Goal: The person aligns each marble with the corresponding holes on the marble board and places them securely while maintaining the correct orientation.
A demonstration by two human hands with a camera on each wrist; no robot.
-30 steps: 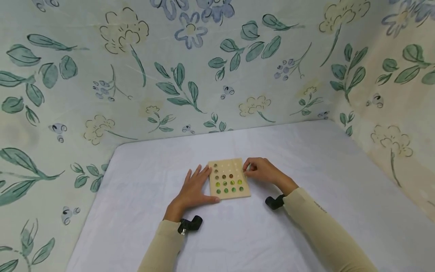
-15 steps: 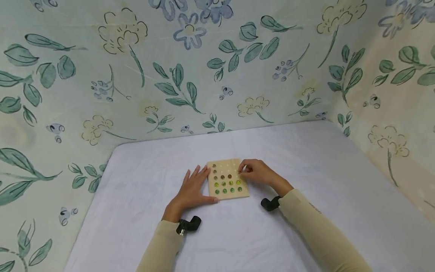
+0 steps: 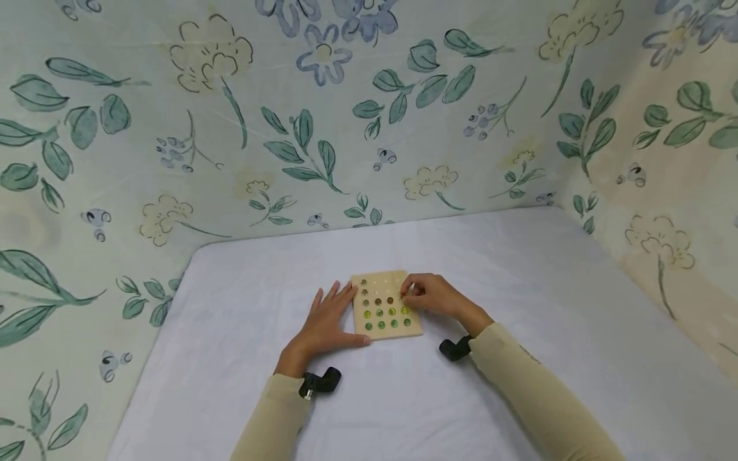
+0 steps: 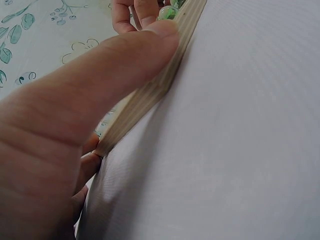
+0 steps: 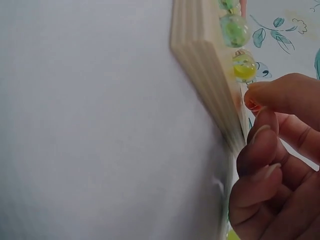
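Note:
A square wooden board (image 3: 394, 279) lies on the white cloth, with glass marbles (image 3: 381, 324) seated on it. Green ones fill the near row, yellow-green the one behind it; more run up the left column. My left hand (image 3: 324, 323) rests at the board's left side, fingers spread, thumb (image 4: 150, 45) against its front edge. Over the right side, my right hand (image 3: 436, 296) pinches an orange-red marble (image 5: 252, 102) between thumb and index finger, just behind a yellow marble (image 5: 244, 69). The other fingers curl in. Its fingertips overlap the right end of the third row.
White cloth (image 3: 242, 320) covers the table around the board. A floral curtain (image 3: 323, 128) rises behind the table and along its sides. Black wrist cameras (image 3: 455, 349) sit on both forearms. A bit of yellow (image 5: 232, 235) shows low beside the right hand in the right wrist view.
My right hand has moved left and slightly nearer, from the board's right edge to over the third row's right end. The left hand stays in place at the board.

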